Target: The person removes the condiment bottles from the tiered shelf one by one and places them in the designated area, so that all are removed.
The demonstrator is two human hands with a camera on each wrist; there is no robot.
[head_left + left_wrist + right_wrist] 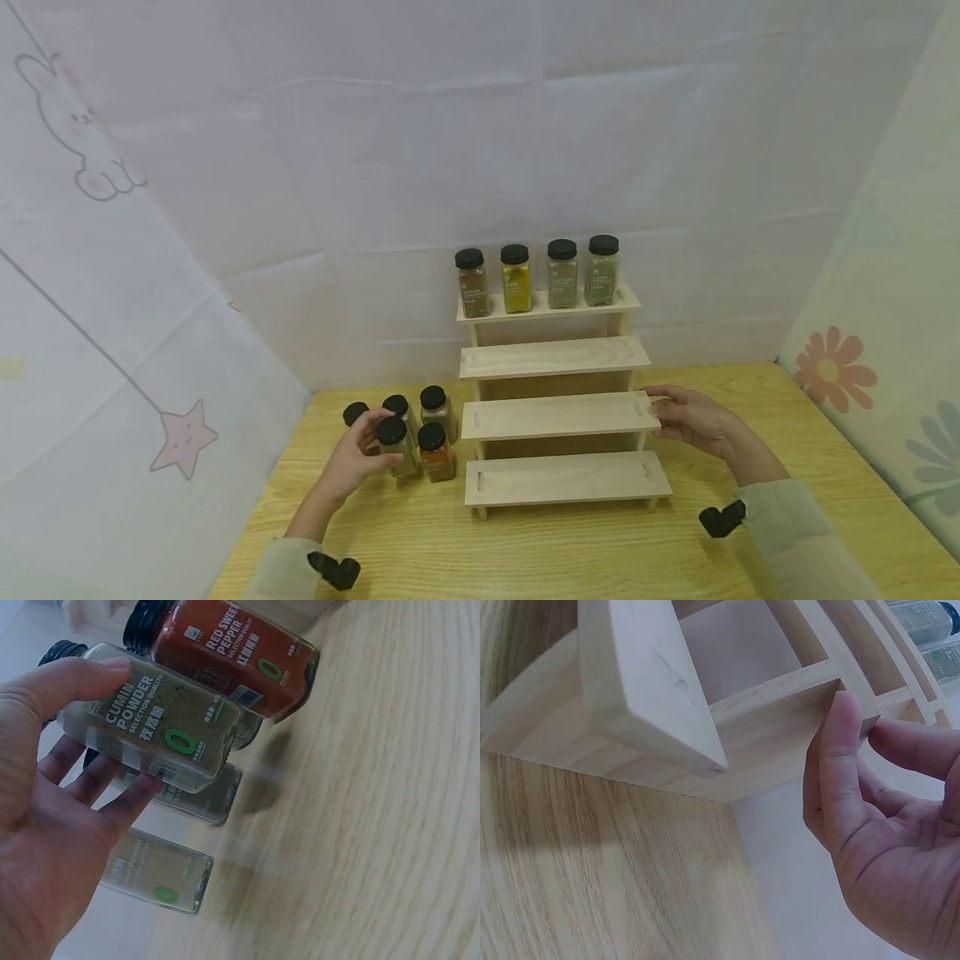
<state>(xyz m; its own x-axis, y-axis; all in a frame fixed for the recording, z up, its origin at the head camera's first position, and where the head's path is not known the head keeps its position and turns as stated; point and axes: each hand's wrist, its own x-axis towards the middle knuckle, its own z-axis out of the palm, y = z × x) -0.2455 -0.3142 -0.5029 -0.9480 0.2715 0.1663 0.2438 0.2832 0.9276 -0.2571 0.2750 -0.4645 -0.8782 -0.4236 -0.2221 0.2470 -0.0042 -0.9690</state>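
In the left wrist view, my left hand point(356, 460) holds a cumin powder jar point(154, 712) between the thumb and curled fingers. That black-capped glass jar stands close beside a red sweet pepper jar point(437, 454) in the head view. Several more black-capped jars, one of them a spice jar point(438, 411), are just behind. Across the table, my right hand point(696, 421) pinches the right end of a shelf on the four-step wooden rack point(558, 417). Thumb and fingertips meet that shelf's corner in the right wrist view.
On the rack's top step stand several filled jars, among them a yellow spice jar point(516, 279). Its lower three steps show bare wood. The rack stands on a wood-grain table point(555, 550), with a pale cloth backdrop point(390, 167) behind and at both sides.
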